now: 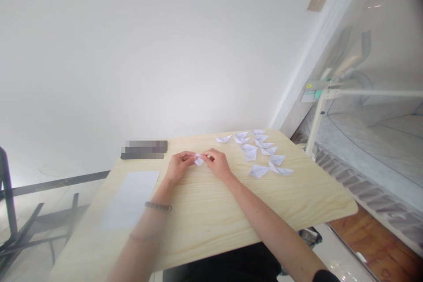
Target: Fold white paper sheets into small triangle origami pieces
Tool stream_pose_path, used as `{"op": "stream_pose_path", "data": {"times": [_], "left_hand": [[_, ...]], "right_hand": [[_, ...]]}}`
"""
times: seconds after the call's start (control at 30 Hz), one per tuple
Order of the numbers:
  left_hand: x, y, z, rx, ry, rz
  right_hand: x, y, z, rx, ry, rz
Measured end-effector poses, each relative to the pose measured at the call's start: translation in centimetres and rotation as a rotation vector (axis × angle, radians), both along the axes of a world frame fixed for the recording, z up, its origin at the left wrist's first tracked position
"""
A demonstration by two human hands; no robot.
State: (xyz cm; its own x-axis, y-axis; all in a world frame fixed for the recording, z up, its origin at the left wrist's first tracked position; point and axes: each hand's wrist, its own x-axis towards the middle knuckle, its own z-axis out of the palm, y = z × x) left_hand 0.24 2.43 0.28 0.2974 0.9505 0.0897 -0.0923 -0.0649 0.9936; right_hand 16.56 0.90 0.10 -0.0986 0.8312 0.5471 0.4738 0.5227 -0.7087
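Note:
Between my two hands is a small piece of folded white paper (198, 161), held just above the middle of the table. My left hand (179, 165) pinches its left side with thumb and fingertips. On the opposite side, my right hand (216, 162) grips it the same way. Several folded white paper boats (259, 170) stand to the right of my right hand, toward the back of the table. A stack or sheet of plain white paper (135, 196) lies flat to the left, partly behind my left forearm.
The light wooden table (211, 238) stands against a white wall. A dark, blurred-out object (144, 150) lies at its back left corner. A white metal frame (319, 123) rises beyond the right edge, and a dark chair (39, 224) is at the left.

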Motion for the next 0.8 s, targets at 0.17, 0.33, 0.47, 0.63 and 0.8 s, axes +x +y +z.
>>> {"op": "stream_pose_path", "data": {"times": [0.17,0.33,0.47,0.63,0.8], "left_hand": [[0.18,-0.06,0.04,-0.002,-0.021,0.046],[0.4,-0.1,0.07,-0.021,-0.029,0.082],[0.31,-0.16,0.27,0.008,0.02,0.077],[-0.04,-0.43,0.44,0.199,0.227,0.058],[0.38,-0.47,0.27,0.235,0.275,0.061]], "right_hand": [[-0.12,0.11,-0.07,-0.008,0.044,-0.019],[-0.22,0.28,-0.21,-0.054,0.097,-0.012],[-0.3,0.37,-0.28,-0.069,0.09,0.001],[-0.32,0.2,-0.15,-0.009,-0.01,0.007],[-0.32,0.26,-0.23,-0.006,-0.06,-0.023]]}}
